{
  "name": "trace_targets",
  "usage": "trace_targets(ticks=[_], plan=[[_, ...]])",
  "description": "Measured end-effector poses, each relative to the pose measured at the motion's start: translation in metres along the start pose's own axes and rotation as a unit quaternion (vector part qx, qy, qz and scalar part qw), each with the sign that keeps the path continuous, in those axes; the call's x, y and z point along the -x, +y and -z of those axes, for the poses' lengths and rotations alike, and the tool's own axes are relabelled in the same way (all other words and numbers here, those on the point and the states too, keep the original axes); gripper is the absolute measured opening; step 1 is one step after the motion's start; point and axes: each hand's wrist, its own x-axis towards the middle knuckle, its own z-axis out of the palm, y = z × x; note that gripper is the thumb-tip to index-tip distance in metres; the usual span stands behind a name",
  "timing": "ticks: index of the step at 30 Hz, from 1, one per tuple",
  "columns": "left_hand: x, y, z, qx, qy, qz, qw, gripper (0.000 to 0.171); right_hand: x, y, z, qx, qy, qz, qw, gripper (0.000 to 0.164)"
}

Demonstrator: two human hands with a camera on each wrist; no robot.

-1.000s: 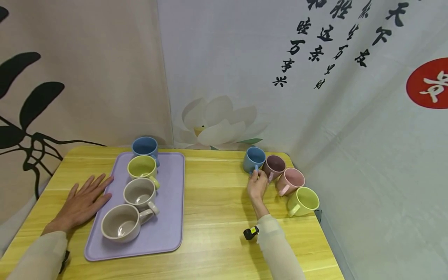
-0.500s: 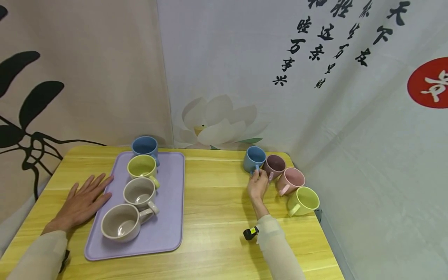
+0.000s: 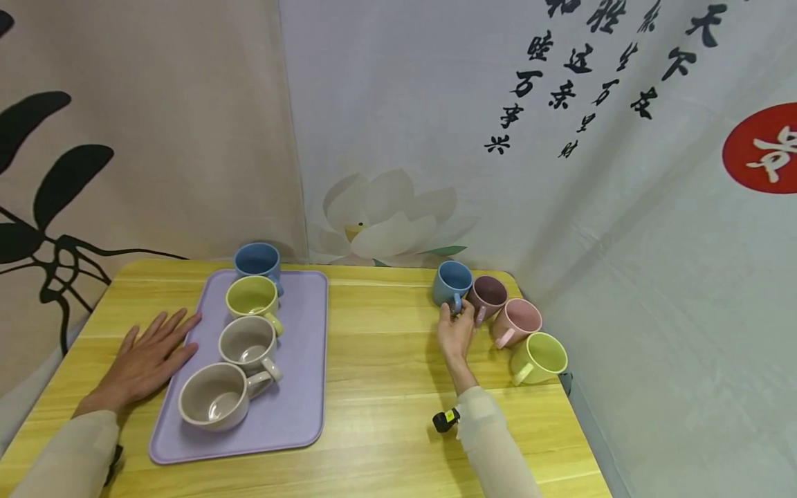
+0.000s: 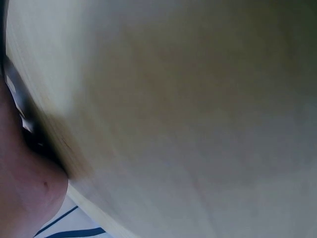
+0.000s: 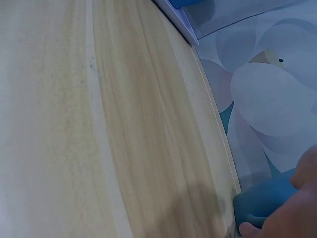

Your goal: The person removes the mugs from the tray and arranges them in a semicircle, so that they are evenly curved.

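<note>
In the head view my right hand (image 3: 456, 335) is just in front of a blue mug (image 3: 452, 282) at the table's back right. Thumb and fingers stand apart on either side of its handle, which shows between them. The right wrist view catches part of the blue mug (image 5: 262, 198) beside the fingers. A plum mug (image 3: 489, 293), a pink mug (image 3: 519, 319) and a lime mug (image 3: 543, 354) stand in a slanting row beside it. Flat on the table, my left hand (image 3: 144, 360) spreads its fingers, with fingertips at the left rim of a lilac tray (image 3: 301, 360).
On the tray stand two beige mugs, the front one (image 3: 208, 401) and another (image 3: 243, 339), plus a yellow-green mug (image 3: 249, 294). Another blue mug (image 3: 257, 259) is at the tray's back edge. A printed cloth (image 3: 398, 138) hangs behind the wooden table (image 3: 380, 387).
My right thumb and fingers have spread apart from the blue mug's handle, which they pinched before. The mugs, tray and left hand look unmoved.
</note>
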Motion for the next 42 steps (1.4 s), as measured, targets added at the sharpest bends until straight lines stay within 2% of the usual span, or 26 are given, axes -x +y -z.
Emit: trace_targets(ticks=[3, 11, 18, 21, 29, 33, 37, 42], plan=[[0.0, 0.0, 0.0, 0.001, -0.001, -0.001, 1.0, 0.072, 0.009, -0.018, 0.007, -0.021, -0.009, -0.007, 1.0, 0.051], [0.001, -0.001, -0.001, 0.001, -0.006, 0.001, 1.0, 0.073, 0.012, -0.009, 0.01, -0.03, -0.04, 0.0, 0.999, 0.072], [0.0, -0.001, 0.001, 0.007, -0.011, -0.001, 0.9999, 0.075, 0.024, -0.03, 0.023, -0.038, -0.096, 0.015, 0.995, 0.084], [0.0, -0.001, 0.002, 0.007, -0.009, -0.004, 0.9999, 0.075, 0.029, -0.036, 0.028, -0.026, -0.113, 0.029, 0.993, 0.089], [0.0, 0.002, 0.006, 0.008, -0.012, -0.005, 0.9999, 0.074, 0.043, -0.04, 0.04, 0.007, -0.122, 0.09, 0.988, 0.092], [0.0, 0.002, 0.005, 0.01, -0.014, -0.003, 0.9998, 0.074, 0.051, -0.044, 0.046, 0.009, -0.115, 0.136, 0.984, 0.09], [-0.001, -0.001, 0.003, 0.007, -0.016, 0.0, 0.9998, 0.075, 0.062, -0.05, 0.047, 0.014, -0.117, 0.195, 0.974, 0.087], [-0.001, -0.002, 0.002, 0.01, -0.014, -0.001, 0.9998, 0.075, 0.08, -0.06, 0.044, 0.012, -0.158, 0.241, 0.957, 0.086]])
